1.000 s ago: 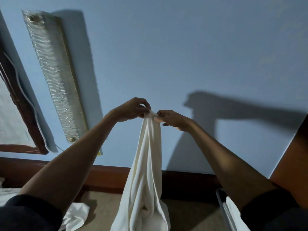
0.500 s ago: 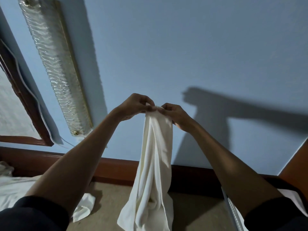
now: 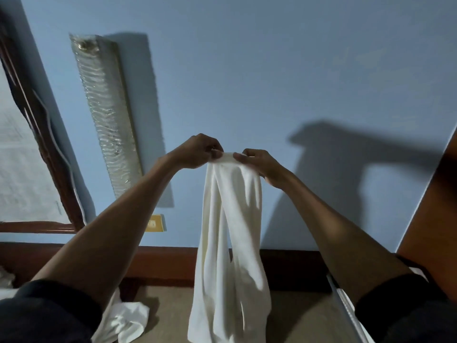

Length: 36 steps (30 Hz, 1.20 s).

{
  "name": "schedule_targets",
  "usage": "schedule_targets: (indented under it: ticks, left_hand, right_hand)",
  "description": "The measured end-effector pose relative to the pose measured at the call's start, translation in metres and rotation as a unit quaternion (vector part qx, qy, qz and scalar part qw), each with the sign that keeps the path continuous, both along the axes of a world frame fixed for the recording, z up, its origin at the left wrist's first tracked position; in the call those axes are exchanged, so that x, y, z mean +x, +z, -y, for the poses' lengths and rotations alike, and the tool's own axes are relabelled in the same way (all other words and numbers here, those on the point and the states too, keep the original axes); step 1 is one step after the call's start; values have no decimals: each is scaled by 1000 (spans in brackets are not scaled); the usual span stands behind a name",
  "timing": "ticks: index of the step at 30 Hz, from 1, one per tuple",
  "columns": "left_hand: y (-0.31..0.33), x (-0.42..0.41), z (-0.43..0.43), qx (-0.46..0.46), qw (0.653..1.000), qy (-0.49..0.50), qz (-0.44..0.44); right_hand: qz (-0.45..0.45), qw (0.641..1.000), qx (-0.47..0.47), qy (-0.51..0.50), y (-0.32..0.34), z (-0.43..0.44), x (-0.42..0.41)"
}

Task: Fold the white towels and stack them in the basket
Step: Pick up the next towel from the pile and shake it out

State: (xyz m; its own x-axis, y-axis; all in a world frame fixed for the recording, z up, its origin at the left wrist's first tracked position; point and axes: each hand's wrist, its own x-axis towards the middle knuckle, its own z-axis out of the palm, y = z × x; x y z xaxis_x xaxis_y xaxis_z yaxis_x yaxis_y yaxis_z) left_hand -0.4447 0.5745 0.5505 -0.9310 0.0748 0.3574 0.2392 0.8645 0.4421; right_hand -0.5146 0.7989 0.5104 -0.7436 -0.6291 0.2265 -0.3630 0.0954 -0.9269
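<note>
Your left hand (image 3: 197, 151) and right hand (image 3: 259, 162) pinch the top edge of a limp, light white cloth towel (image 3: 228, 243); spread along that hem to find corners.

Single head-worn wide-angle view, facing blue wall (image 3: 272, 70), white towel (image 3: 230, 231) near

White towel (image 3: 230, 243) hangs vertical, bunched in long folds, top edge held up; 2nd towel (image 3: 123, 320) crumpled btm-left.
</note>
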Motion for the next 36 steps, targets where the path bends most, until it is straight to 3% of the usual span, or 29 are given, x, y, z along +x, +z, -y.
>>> schedule_targets:
  ticks: [6,11,16,21,26,31,36]
  left_hand:
    - [37,29,1,-49,998,-11,-41]
    - [42,47,32,-26,991,70,-112]
    - [39,65,56,32,978,150,-142]
    - [30,81,78,196,950,197,-140]
    - [19,96,96,153,920,295,-206]
    - [12,104,106,158,900,343,-217]
    - [4,107,112,159,895,349,-230]
  right_hand:
    - [-25,996,78,-34,2,-19,29]
    - [-44,985,134,-99,2,-62,42]
    - [-56,969,181,-156,14,-114,37]
    - [-98,937,247,-229,24,-164,31]
    - [-162,880,350,-277,32,-190,25]
    - [-258,747,519,-325,33,-204,29]
    - [-252,697,575,-347,26,-215,21]
